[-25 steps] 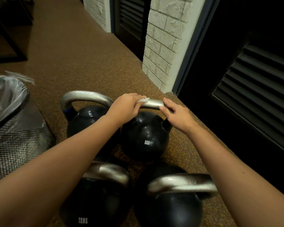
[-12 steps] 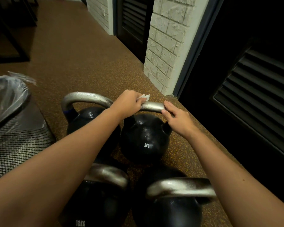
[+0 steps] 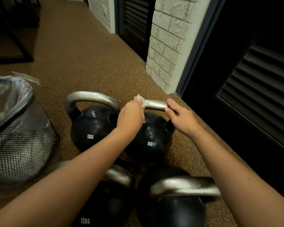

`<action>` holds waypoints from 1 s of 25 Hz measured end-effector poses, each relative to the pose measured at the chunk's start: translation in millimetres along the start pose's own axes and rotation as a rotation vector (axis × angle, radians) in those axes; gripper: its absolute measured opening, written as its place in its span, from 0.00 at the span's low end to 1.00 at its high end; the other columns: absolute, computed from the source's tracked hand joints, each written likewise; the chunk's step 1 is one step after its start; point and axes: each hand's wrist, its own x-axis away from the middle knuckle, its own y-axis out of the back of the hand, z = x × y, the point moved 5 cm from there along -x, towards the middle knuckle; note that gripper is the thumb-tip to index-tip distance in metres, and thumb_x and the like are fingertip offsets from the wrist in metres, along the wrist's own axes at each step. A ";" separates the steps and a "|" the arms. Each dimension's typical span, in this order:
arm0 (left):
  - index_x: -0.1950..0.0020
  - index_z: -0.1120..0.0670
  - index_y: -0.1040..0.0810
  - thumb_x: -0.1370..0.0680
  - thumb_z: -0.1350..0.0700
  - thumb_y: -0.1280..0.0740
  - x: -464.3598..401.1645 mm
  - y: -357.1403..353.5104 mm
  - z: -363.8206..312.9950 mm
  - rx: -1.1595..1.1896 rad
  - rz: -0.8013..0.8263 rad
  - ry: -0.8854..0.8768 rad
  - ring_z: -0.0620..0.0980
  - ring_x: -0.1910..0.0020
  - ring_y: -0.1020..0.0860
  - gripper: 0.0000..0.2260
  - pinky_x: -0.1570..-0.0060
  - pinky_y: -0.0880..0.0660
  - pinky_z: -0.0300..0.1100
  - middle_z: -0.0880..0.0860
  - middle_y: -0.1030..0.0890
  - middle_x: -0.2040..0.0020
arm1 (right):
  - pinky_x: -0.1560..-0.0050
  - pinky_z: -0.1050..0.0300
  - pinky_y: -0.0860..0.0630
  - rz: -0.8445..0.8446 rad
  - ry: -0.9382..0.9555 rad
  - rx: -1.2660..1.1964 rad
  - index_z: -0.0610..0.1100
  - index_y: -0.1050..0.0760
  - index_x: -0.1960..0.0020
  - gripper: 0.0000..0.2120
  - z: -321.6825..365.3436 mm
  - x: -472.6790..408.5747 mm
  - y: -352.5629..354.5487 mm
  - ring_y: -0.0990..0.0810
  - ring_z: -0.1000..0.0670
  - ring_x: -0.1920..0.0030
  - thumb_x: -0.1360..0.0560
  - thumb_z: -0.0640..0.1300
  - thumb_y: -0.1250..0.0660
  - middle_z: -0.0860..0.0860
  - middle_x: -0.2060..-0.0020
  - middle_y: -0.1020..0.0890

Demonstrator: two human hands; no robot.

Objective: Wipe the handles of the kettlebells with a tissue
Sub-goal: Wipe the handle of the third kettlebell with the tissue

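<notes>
Head view: past two near kettlebells, a person's left hand (image 3: 131, 114) pinches a tissue (image 3: 142, 102) on the 8KG kettlebell (image 3: 152, 140) handle (image 3: 156, 104) while the right hand (image 3: 181, 117) grips its other end. Mid-wipe, it seems; next likely calls for sliding the tissue along the bar, then the 12KG kettlebell (image 3: 92, 126) beside it.

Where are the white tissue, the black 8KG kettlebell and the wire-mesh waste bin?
white tissue (image 3: 142, 101): head view, on the crumpled part beside the left hand's fingers.
black 8KG kettlebell (image 3: 152, 135): head view, on its round body.
wire-mesh waste bin (image 3: 23, 153): head view, on its mesh wall.
</notes>
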 end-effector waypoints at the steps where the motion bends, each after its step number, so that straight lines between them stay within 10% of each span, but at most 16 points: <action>1: 0.32 0.60 0.34 0.19 0.57 0.45 -1.7 -0.8 -4.9 -0.032 -0.015 0.024 0.58 0.41 0.26 0.16 0.50 0.30 0.45 0.60 0.26 0.39 | 0.25 0.48 0.49 -0.003 -0.001 0.007 0.52 0.40 0.26 0.22 0.1 0.1 0.0 0.42 0.54 0.26 0.20 0.51 0.43 0.57 0.27 0.39; 5: 0.27 0.57 0.41 0.19 0.59 0.45 1.5 -19.3 -27.2 -0.173 0.047 -0.114 0.56 0.28 0.40 0.20 0.36 0.34 0.45 0.56 0.40 0.26 | 0.25 0.47 0.49 0.009 0.005 0.031 0.51 0.39 0.26 0.22 0.4 -0.1 0.8 0.42 0.55 0.26 0.20 0.50 0.44 0.57 0.26 0.40; 17: 0.29 0.57 0.34 0.19 0.57 0.43 2.2 -8.2 -2.4 0.011 0.072 -0.021 0.56 0.32 0.33 0.19 0.37 0.32 0.47 0.58 0.34 0.28 | 0.25 0.50 0.49 -0.002 0.006 -0.005 0.51 0.38 0.27 0.21 0.1 -0.3 1.0 0.42 0.55 0.26 0.20 0.49 0.44 0.57 0.27 0.39; 25: 0.33 0.62 0.33 0.19 0.56 0.42 10.2 -9.4 -3.2 1.541 -0.023 0.960 0.60 0.39 0.25 0.16 0.44 0.25 0.47 0.62 0.26 0.37 | 0.25 0.49 0.49 -0.003 -0.004 -0.018 0.52 0.39 0.27 0.21 -0.3 0.7 0.8 0.42 0.54 0.26 0.19 0.50 0.45 0.57 0.26 0.40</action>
